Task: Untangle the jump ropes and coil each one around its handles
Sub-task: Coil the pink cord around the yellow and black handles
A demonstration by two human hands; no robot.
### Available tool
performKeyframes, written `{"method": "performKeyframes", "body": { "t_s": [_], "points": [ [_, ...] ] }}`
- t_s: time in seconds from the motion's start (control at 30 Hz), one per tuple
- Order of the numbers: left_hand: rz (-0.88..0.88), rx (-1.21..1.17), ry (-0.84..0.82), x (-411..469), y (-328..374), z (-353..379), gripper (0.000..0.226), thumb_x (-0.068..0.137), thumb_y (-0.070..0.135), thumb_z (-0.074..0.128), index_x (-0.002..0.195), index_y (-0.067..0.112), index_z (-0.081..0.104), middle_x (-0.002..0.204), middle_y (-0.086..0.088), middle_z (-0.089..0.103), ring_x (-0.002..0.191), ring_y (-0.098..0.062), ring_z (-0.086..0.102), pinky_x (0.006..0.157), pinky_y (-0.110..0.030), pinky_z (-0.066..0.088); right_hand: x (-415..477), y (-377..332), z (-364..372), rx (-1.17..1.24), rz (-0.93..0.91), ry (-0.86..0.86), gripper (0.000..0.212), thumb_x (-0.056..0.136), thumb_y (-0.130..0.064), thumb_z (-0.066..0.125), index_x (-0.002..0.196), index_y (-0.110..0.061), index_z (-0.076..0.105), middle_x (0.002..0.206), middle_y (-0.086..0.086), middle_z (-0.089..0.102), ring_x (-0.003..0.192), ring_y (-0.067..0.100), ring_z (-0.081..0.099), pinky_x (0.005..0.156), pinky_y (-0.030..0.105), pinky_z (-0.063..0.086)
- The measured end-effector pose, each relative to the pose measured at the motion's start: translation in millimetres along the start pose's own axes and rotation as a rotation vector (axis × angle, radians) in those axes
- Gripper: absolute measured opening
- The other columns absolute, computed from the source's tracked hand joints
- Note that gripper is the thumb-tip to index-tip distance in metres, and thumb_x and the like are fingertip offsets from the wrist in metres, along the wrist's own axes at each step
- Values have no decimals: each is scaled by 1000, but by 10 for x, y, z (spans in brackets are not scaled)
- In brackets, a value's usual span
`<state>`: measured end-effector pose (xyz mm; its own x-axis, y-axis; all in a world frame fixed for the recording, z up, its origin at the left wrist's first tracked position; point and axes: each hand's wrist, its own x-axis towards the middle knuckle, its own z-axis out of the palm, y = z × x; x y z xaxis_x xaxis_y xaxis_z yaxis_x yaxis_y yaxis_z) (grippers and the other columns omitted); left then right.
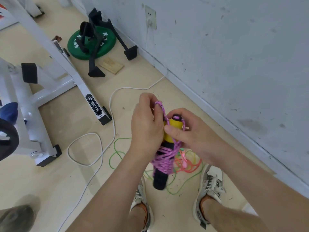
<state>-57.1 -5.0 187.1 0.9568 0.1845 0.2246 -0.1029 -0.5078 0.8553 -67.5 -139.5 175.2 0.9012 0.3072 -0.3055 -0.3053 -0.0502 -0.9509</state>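
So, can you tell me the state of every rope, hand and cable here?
purple rope: mostly coiled around the handles, end loop free
handles: held together, upright
left hand: pinches the free loop
right hand: grips the handles
green rope: loose on the floor, uncoiled
orange rope: uncoiled, overlapping the green rope
white cable: plugged into the wall socket

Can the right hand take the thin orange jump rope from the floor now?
Probably not yet: the right hand grips the yellow-and-black handles, and the thin orange jump rope lies on the floor, tangled with a thin green rope.
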Motion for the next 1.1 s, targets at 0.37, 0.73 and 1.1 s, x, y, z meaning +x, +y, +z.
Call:
{"method": "performKeyframes", "body": {
  "t_s": [0.37, 0.73, 1.1],
  "points": [
    [-424, -630, -89, -18, 174, 30, 7, 91, 3, 58, 84, 6, 58, 69, 1, 62, 64, -9, 62, 62, -27, 54, 48, 9, 126, -291, -278, 373, 17, 99, -34, 51, 102, -20, 59, 87, -7, 66, 81, 6, 63, 69, 19, 49],
    [-225, -306, -210, 3, 170, 9, 31, 74, -8, 62, 80, 19, 47, 56, 14, 42, 52, -4, 38, 49, -19, 34, 132, -54, 0, -149, -121, 436, 19, 97, -31, 52, 95, -17, 65, 88, -2, 66, 85, 16, 63, 76, 32, 51],
    [-408, -302, -93, 19, 66, 25, 37, 63, -19, 40, 65, 16, 53, 48, 4, 44, 44, -14, 40, 44, -21, 33, 74, -160, -14, -292, -295, 395, 39, 93, -3, 49, 78, -33, 68, 73, -13, 70, 72, 6, 66, 73, 33, 57]
  ]
}}
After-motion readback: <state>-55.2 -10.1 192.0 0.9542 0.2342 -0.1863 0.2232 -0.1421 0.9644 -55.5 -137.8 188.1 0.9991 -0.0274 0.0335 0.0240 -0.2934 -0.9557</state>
